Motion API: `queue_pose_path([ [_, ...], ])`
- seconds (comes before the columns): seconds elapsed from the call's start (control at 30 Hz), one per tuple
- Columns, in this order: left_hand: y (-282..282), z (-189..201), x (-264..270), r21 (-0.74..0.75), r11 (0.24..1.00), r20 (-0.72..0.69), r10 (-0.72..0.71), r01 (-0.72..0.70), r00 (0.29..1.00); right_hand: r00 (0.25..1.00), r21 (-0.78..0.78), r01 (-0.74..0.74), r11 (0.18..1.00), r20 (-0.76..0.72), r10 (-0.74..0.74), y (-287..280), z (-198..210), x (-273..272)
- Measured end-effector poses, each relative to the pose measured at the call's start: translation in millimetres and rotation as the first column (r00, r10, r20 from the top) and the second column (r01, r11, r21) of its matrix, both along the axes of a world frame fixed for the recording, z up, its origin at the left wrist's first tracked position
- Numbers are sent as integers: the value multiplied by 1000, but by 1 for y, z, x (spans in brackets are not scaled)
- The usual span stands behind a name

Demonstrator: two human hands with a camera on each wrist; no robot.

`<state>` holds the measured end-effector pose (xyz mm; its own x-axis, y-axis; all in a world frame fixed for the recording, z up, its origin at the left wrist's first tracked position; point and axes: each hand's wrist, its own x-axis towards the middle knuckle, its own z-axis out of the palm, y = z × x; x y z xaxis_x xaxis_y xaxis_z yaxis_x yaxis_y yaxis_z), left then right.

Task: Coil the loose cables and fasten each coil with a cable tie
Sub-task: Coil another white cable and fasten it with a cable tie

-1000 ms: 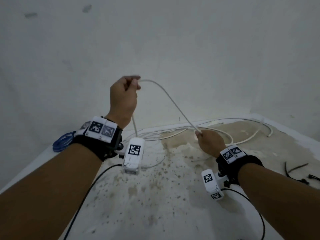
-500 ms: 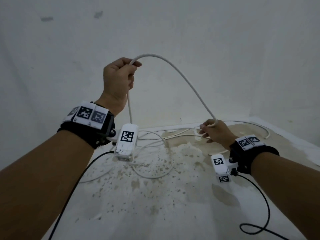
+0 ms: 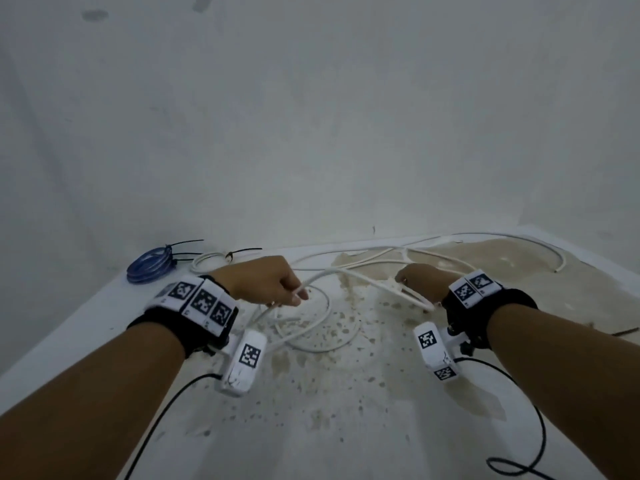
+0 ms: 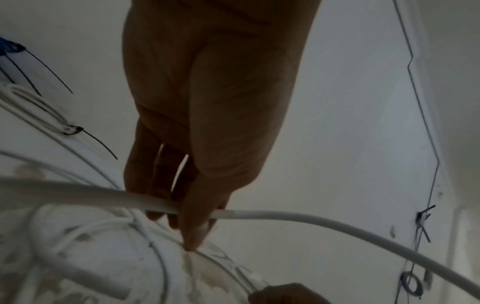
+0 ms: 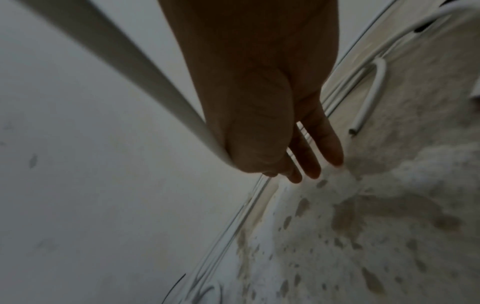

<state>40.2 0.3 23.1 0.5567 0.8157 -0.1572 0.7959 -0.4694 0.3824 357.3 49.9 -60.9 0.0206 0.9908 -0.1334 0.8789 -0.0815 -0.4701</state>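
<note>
White cable (image 3: 349,271) sprawls loose across the stained counter (image 3: 346,393), pinched by the left hand (image 3: 266,284) and apparently also the right hand (image 3: 420,282), while a blue coil (image 3: 149,266) and a white coil (image 3: 207,259) lie already tied.

Both forearms are bare, and each wrist wears a black strap (image 3: 194,332) topped with a band of white tiles printed with black square-code markers (image 3: 202,301). Below each wrist hangs a white camera block (image 3: 244,362) bearing its own marker, with a thin black cable (image 3: 166,407) trailing back from it.
</note>
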Motion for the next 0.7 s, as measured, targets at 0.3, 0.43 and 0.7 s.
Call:
queue_pose_path([
  [0.3,65,-45,-15,431,879,-72,257,-202,964,918,170,-11,985,392,-57,58,1,3],
  [0.43,77,-56,-23,388,912,-70,176,-135,982,901,193,-2,981,427,-82,87,-3,7],
  [0.7,64,-48,-21,-264,961,-138,-120,81,983,981,340,42,940,167,-104,103,-4,-5],
])
